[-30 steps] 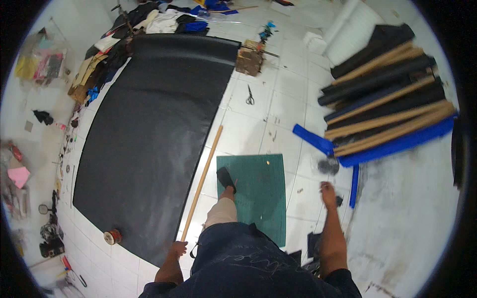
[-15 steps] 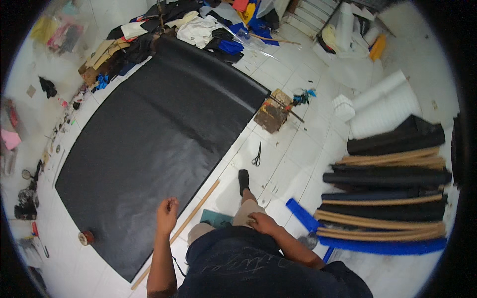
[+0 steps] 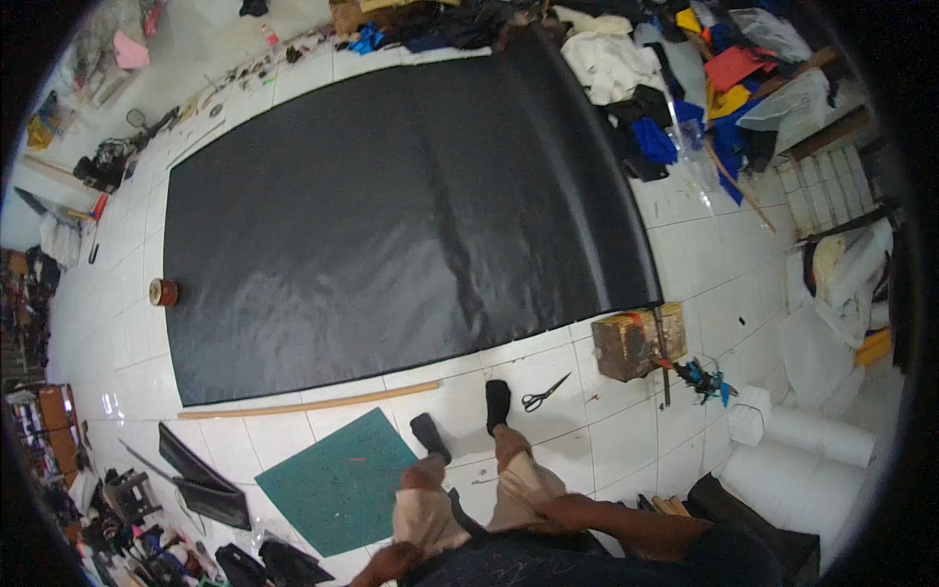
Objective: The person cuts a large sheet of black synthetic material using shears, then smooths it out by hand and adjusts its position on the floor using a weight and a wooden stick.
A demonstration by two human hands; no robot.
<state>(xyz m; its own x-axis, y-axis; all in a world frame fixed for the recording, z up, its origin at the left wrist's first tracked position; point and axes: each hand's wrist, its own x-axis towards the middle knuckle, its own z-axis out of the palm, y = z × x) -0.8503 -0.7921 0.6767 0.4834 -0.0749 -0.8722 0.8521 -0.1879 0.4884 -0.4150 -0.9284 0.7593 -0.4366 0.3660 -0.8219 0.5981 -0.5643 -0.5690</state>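
While my right hand [image 3: 553, 509] rests on my thigh, my left hand [image 3: 386, 565] hangs beside the square green cutting mat [image 3: 337, 479]. I cannot tell whether either hand's fingers are curled or spread. The long wooden stick [image 3: 308, 403] lies beyond the mat.

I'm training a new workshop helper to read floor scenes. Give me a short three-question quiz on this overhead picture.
1. True or false: the scissors lie on top of the black sheet.
2. Which lies nearest the person's feet? A) green cutting mat B) tape roll C) white rolls
3. Fill in: along the black sheet's near edge lies a long wooden ____.

Key:
1. False; they lie on white tile beside the wooden block.
2. A.
3. Stick.
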